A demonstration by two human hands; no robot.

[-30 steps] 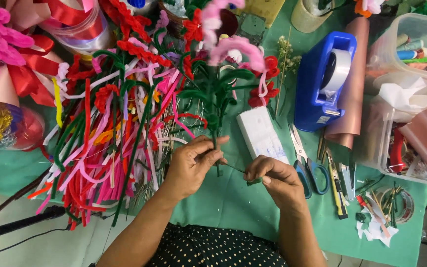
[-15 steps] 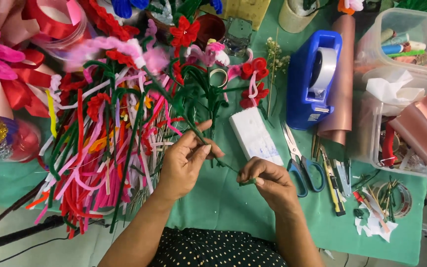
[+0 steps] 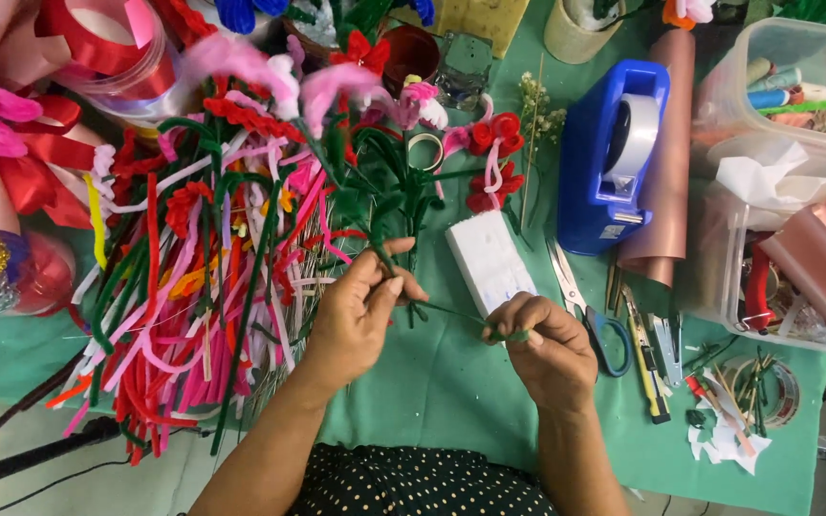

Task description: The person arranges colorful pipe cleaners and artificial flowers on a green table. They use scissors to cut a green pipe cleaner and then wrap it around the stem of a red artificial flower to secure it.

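Right now the green-covered surface [image 3: 451,382] is crowded, with a heap of pipe cleaners [image 3: 193,306] spread toward its left edge and a blue tape dispenser [image 3: 614,162] toward the far right. Between them, near the front edge, the left hand [image 3: 356,320] pinches the gathered green flower stems [image 3: 389,225], while the right hand [image 3: 547,349] has its fingers closed on a thin green wire [image 3: 451,311] running from them. If that pinch loosens, I reckon the bunch could splay and the wire slip free.

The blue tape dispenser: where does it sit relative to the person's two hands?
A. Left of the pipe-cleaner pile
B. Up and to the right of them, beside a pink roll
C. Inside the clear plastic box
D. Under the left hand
B: the blue tape dispenser stands up and right of the right hand and left hand, against the pink roll.
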